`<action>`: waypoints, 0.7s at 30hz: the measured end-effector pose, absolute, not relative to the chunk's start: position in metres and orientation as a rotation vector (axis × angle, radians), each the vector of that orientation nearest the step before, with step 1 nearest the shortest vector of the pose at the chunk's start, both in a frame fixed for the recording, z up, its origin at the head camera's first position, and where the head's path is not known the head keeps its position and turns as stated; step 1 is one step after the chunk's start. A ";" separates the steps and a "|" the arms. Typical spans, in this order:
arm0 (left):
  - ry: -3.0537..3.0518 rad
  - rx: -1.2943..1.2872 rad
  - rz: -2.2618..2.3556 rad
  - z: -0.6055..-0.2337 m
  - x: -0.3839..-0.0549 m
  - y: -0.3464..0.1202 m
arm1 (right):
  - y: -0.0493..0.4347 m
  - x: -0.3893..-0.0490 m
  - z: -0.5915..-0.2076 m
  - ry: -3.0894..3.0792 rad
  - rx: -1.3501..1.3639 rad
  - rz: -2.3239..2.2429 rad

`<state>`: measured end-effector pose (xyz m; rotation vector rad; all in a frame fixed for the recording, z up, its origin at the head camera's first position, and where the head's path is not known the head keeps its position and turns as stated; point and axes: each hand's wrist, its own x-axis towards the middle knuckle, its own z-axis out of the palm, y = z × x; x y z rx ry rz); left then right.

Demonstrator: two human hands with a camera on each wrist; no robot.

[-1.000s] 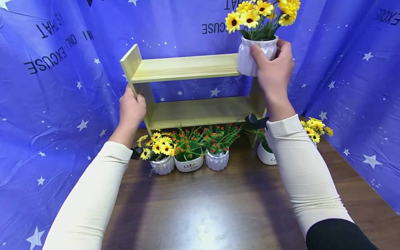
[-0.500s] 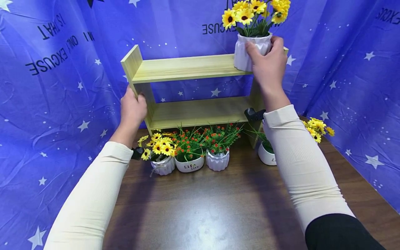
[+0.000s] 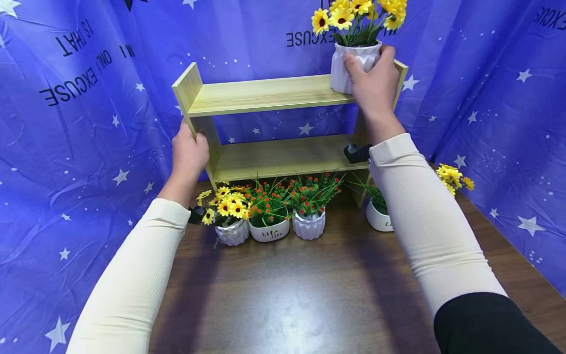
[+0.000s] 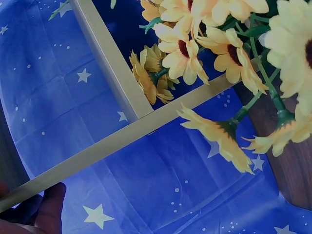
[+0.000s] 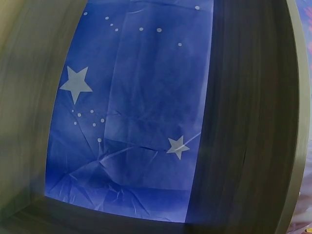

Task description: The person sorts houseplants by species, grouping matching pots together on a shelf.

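In the head view a pale wooden two-tier shelf (image 3: 261,96) stands at the back of the table. My left hand (image 3: 189,152) grips its left side panel; thumb and fingers also show at the panel's edge in the left wrist view. At the right end of the top board, my right hand (image 3: 376,88) holds a white fluted flowerpot (image 3: 339,71) with yellow daisy-like flowers (image 3: 342,18). The pot is upright; whether its base touches the board I cannot tell. Only the shelf and curtain appear in the right wrist view, without the hand or pot.
Before the shelf stand a white pot (image 3: 232,233) of yellow flowers, an oval "Life" pot (image 3: 267,232) and a fluted pot (image 3: 309,227), both with red-flowered greenery. Partly behind my right arm are another white pot (image 3: 377,217) and yellow flowers (image 3: 450,176). A starry blue curtain (image 3: 101,147) surrounds the table.
My right hand has moved the daisy pot inward, left and farther back over the top board's right end. The left hand keeps its grip on the side panel.
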<state>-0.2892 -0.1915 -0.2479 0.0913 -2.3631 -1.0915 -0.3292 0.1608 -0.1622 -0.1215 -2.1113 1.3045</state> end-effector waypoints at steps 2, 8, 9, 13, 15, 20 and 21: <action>-2.360 0.086 -1.086 -0.248 -0.290 -0.191 | 0.161 -0.330 -0.162 -2.123 -0.128 1.288; -2.359 0.074 -1.095 -0.250 -0.290 -0.191 | 0.163 -0.329 -0.162 -2.148 -0.153 1.273; -2.358 0.073 -1.097 -0.250 -0.290 -0.191 | 0.163 -0.328 -0.162 -2.156 -0.160 1.277; -2.363 0.069 -1.108 -0.252 -0.291 -0.192 | 0.166 -0.323 -0.164 -2.176 -0.146 1.331; -2.363 0.071 -1.107 -0.253 -0.291 -0.192 | 0.169 -0.318 -0.165 -2.164 -0.112 1.354; -2.345 0.067 -1.096 -0.252 -0.290 -0.192 | 0.180 -0.299 -0.170 -2.045 0.020 1.339; -2.342 0.063 -1.092 -0.251 -0.291 -0.191 | 0.183 -0.295 -0.171 -2.012 0.039 1.335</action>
